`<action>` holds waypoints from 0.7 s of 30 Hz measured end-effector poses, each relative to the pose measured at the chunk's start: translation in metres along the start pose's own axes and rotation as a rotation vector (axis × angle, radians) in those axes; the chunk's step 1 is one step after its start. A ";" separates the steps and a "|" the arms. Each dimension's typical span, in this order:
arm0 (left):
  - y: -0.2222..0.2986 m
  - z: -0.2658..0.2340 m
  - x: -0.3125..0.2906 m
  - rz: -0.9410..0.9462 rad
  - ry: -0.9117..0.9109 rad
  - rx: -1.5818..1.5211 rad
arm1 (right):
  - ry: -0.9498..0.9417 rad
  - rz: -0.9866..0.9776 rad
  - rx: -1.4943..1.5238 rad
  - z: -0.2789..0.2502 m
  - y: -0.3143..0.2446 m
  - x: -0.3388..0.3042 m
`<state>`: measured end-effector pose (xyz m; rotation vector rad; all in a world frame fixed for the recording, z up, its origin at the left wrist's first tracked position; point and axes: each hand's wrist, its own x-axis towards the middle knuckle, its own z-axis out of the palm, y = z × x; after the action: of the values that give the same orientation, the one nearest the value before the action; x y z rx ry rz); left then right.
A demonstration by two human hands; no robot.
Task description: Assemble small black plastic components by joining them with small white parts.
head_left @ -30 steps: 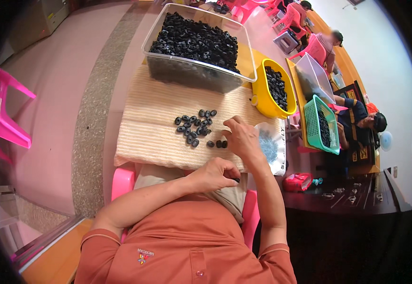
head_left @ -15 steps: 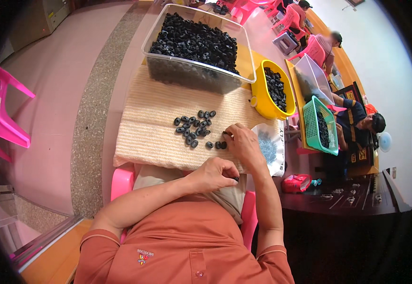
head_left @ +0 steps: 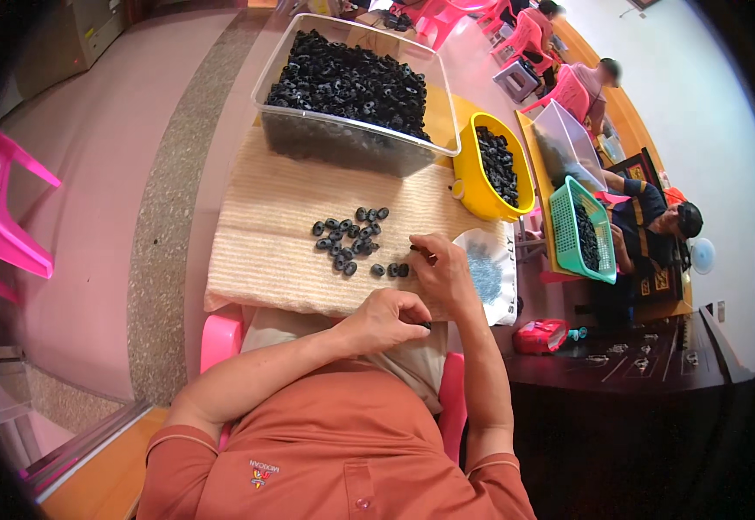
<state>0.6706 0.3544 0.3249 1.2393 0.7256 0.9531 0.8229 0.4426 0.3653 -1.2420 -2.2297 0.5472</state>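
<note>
My left hand (head_left: 386, 321) is closed near the front edge of the table, thumb and forefinger pinched on a small black plastic piece (head_left: 427, 325). Farther forward, my right hand (head_left: 441, 267) curls just above the cloth, its fingertips closed around a small dark piece (head_left: 414, 249) that is mostly hidden. Left of that hand, a short row of black ring-like pieces (head_left: 392, 270) rests on the striped cloth (head_left: 265, 234). Beyond it lies a loose cluster of several similar pieces (head_left: 347, 238), oval with a hole in the middle.
A large clear bin (head_left: 351, 152) full of black pieces stands at the back. To its right are a yellow tub (head_left: 490, 204) and a green basket (head_left: 587, 234). Small bluish bits (head_left: 484, 276) lie on white paper beside my right hand. A person (head_left: 655, 221) sits at the right.
The whole view has shifted slightly. My right hand sits a little farther right of the short row; my left hand keeps its pinch. The loose pieces stay put on the cloth.
</note>
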 end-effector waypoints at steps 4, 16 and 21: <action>0.004 -0.001 0.000 0.002 -0.006 0.016 | 0.013 -0.065 -0.006 0.000 0.007 -0.006; -0.005 -0.001 0.003 -0.032 0.042 -0.076 | 0.142 -0.101 0.164 0.000 0.012 -0.014; 0.001 -0.003 0.003 -0.043 0.111 -0.079 | 0.084 0.067 0.198 -0.005 0.005 -0.019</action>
<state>0.6689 0.3583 0.3256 1.1041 0.7915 1.0120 0.8376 0.4297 0.3616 -1.2174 -2.0169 0.7098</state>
